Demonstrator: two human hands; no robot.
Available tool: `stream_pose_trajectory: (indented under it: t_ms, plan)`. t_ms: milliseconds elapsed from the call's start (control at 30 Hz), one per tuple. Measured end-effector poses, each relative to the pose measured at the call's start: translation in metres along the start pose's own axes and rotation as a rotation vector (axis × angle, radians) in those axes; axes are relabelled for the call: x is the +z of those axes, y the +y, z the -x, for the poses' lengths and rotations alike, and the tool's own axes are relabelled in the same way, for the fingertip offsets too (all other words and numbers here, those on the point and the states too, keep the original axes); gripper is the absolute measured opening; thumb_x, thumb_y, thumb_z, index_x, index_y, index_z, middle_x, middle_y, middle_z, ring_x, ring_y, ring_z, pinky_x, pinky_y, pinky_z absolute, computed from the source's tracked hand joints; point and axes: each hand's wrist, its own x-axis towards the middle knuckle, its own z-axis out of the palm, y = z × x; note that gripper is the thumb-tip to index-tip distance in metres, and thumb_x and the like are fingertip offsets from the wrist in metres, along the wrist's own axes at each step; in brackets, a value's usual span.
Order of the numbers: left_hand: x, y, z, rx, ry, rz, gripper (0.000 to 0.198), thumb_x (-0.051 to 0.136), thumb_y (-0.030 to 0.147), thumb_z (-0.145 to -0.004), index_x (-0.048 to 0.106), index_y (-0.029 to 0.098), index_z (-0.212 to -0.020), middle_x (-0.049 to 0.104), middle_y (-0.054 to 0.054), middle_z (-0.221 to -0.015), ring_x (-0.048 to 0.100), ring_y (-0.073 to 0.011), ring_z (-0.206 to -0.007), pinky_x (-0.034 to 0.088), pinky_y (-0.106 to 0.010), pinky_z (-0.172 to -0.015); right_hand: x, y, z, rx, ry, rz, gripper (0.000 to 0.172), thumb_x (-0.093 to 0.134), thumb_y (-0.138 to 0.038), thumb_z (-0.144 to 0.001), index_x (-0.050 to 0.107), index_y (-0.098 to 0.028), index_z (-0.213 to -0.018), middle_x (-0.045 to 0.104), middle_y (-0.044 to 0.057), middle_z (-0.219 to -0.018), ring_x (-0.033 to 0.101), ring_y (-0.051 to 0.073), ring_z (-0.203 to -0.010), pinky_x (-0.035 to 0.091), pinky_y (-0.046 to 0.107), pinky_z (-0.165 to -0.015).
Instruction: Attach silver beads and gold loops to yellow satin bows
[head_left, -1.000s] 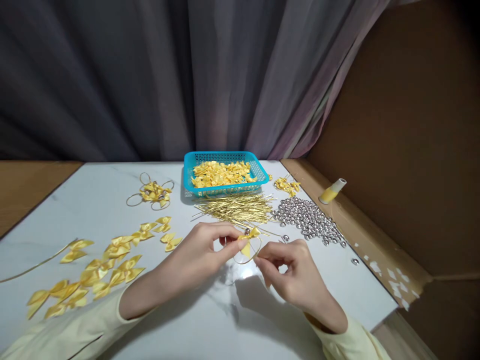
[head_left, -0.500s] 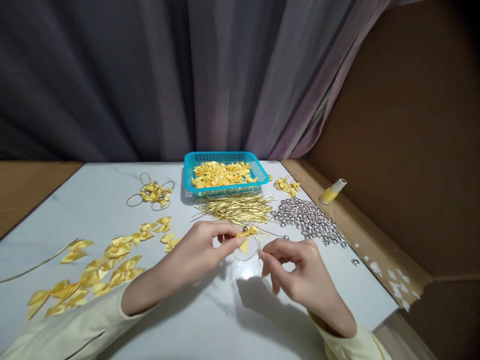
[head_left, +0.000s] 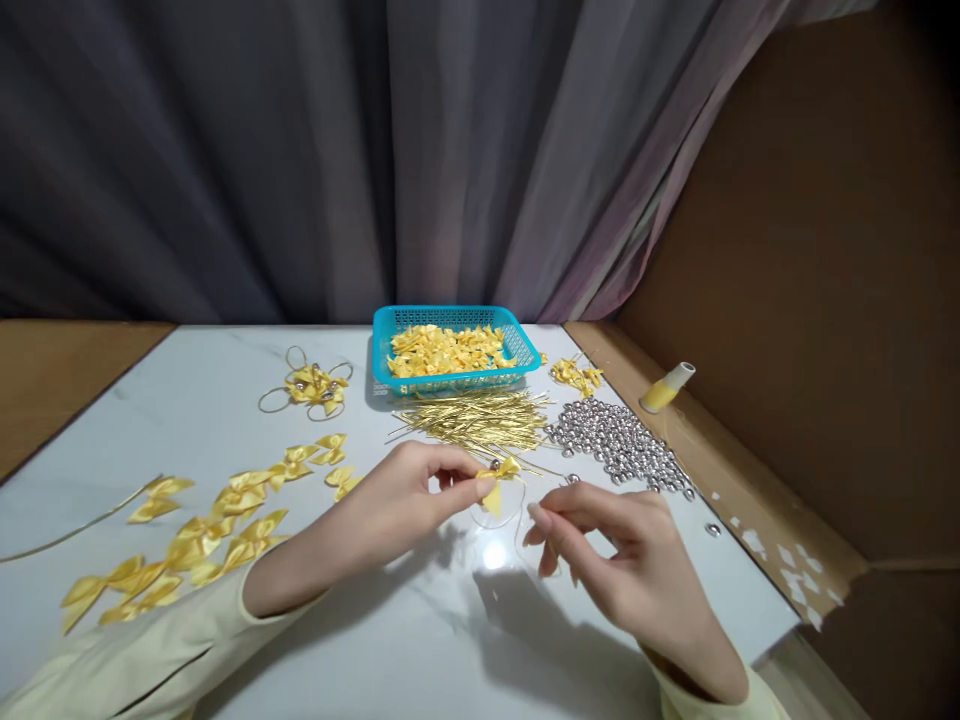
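Note:
Between thumb and fingers, my left hand (head_left: 420, 490) pinches a yellow satin bow (head_left: 493, 492) with a small silver bell at its top. A thin gold cord (head_left: 519, 520) loops from the bow toward my right hand (head_left: 600, 550). The fingers of my right hand are pinched together around the cord, whose loose end hangs below them. Just behind the hands lies a pile of gold twist ties (head_left: 480, 418). Silver bells (head_left: 619, 445) are heaped to the right.
A blue basket (head_left: 381, 350) of yellow bows stands at the back. Loose bows (head_left: 195, 540) and a finished-looking cluster with loops (head_left: 319, 388) lie left. A thread cone (head_left: 667, 388) stands beyond the right table edge, near small bows (head_left: 577, 376).
My right hand has moved right and slightly down, farther from the bow. My left hand keeps its pinch on the bow. The whole view has shifted slightly.

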Motion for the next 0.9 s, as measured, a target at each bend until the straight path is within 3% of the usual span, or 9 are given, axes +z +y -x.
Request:
stream_pose_trajectory:
  t_ms: [300, 900]
  plan:
    - [0.002, -0.001, -0.001, -0.051, -0.005, 0.135, 0.025, 0.051, 0.036, -0.081, 0.061, 0.017, -0.069, 0.053, 0.002, -0.067, 0.045, -0.0141, -0.067, 0.036, -0.025, -0.062, 0.021, 0.009, -0.001, 0.009, -0.007, 0.033, 0.02, 0.048, -0.016, -0.081, 0.057, -0.015, -0.062, 0.055, -0.001, -0.047, 0.048, 0.007, -0.037, 0.032, 0.016, -0.035]
    - [-0.001, 0.008, 0.002, -0.141, -0.065, 0.356, 0.016, 0.056, 0.027, -0.079, 0.064, 0.017, -0.069, 0.053, 0.003, -0.068, 0.044, -0.0125, -0.068, 0.032, -0.022, -0.062, 0.022, 0.011, -0.001, -0.013, 0.01, 0.014, 0.021, 0.048, -0.013, -0.079, 0.054, -0.015, -0.059, 0.05, -0.002, -0.045, 0.045, 0.006, -0.036, 0.031, 0.015, -0.036]
